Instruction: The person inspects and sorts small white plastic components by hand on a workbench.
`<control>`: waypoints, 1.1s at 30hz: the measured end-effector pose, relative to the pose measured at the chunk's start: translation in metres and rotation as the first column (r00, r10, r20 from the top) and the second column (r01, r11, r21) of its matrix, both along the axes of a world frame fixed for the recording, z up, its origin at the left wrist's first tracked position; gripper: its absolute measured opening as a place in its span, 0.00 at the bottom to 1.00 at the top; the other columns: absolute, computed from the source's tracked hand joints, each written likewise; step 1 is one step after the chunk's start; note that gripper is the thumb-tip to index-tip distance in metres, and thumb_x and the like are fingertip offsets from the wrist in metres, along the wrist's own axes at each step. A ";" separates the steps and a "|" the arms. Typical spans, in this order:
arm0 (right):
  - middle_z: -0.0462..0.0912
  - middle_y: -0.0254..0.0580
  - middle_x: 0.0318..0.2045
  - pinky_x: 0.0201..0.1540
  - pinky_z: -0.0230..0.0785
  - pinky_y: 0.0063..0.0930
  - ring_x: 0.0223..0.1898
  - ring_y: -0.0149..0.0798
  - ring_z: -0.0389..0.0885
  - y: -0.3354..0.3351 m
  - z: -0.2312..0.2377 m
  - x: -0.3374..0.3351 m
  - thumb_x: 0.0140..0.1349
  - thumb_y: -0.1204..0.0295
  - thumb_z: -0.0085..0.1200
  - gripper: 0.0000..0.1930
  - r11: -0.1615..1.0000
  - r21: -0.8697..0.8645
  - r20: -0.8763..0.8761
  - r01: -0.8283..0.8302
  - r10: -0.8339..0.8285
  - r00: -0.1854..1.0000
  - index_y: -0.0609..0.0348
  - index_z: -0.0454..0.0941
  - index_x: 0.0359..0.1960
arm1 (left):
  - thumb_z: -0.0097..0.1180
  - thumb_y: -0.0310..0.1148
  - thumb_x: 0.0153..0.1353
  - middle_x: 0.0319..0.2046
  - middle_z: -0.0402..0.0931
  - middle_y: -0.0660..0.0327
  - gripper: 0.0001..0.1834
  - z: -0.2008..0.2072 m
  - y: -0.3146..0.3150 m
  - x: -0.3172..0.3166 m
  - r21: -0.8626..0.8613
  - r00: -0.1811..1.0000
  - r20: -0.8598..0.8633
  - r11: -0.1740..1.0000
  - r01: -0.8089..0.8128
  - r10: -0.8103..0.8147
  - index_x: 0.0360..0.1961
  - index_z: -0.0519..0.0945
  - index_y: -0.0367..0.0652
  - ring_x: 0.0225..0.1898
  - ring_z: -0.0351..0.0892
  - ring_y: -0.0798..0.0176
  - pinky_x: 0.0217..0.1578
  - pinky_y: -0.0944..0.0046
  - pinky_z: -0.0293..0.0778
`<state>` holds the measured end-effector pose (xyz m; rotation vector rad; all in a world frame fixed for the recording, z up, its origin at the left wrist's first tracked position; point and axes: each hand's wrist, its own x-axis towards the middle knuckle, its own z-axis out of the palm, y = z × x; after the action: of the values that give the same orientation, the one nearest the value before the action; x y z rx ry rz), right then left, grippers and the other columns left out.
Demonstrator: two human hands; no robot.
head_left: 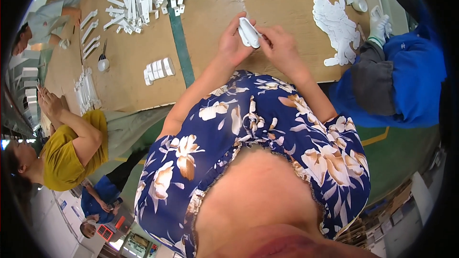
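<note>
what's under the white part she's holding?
The white part sits between the left hand and right hand, above the brown cardboard table top. Nothing else shows beneath it; its underside is hidden by the fingers.

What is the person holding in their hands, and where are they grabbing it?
A small white plastic part, held between both hands: the left hand grips its left side, and the right hand pinches its right, lower end.

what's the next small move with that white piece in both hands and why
Probably press the white plastic piece fully together: the left hand cradles it from below while the right hand pinches its end, both above the brown table. After that it would likely join the small row of white pieces to the left.
</note>
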<state>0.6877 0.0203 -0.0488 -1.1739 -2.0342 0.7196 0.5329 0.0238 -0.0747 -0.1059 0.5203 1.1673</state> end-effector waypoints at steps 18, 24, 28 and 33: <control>0.74 0.48 0.41 0.40 0.69 0.35 0.38 0.45 0.76 0.004 -0.058 0.121 0.52 0.69 0.52 0.16 0.897 -0.258 0.528 0.359 -0.180 0.830 0.57 0.72 0.44 | 0.33 0.42 0.65 0.39 0.72 0.60 0.15 -0.010 -0.001 -0.012 0.179 0.970 0.219 0.981 0.069 -0.108 0.46 0.71 0.53 0.42 0.70 0.57 0.42 0.52 0.64; 0.68 0.51 0.44 0.44 0.67 0.41 0.43 0.53 0.72 -0.014 -0.097 0.205 0.48 0.74 0.52 0.19 0.737 -0.312 0.844 0.600 -0.075 0.531 0.51 0.71 0.45 | 0.31 0.43 0.66 0.41 0.72 0.59 0.17 -0.006 0.000 -0.011 0.258 0.949 0.253 0.959 0.122 -0.188 0.46 0.71 0.53 0.42 0.69 0.56 0.43 0.53 0.63; 0.69 0.49 0.42 0.42 0.67 0.42 0.42 0.52 0.72 -0.016 -0.119 0.218 0.48 0.73 0.54 0.17 0.793 -0.272 0.765 0.546 -0.166 0.622 0.51 0.72 0.43 | 0.30 0.44 0.66 0.41 0.72 0.59 0.18 -0.002 0.001 -0.008 0.287 0.942 0.263 0.949 0.128 -0.207 0.47 0.71 0.53 0.43 0.68 0.56 0.43 0.53 0.63; 0.70 0.46 0.40 0.41 0.67 0.41 0.41 0.50 0.72 0.004 -0.123 0.212 0.48 0.66 0.56 0.14 0.833 -0.239 0.653 0.500 -0.243 0.717 0.54 0.72 0.37 | 0.31 0.44 0.66 0.41 0.71 0.59 0.18 -0.001 0.000 -0.007 0.274 0.945 0.259 0.953 0.128 -0.202 0.47 0.71 0.53 0.43 0.68 0.56 0.43 0.53 0.63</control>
<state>0.8996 0.0243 -0.1718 -2.2370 -2.0506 0.6114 0.5259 0.0241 -0.0762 -0.0072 0.1191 1.0220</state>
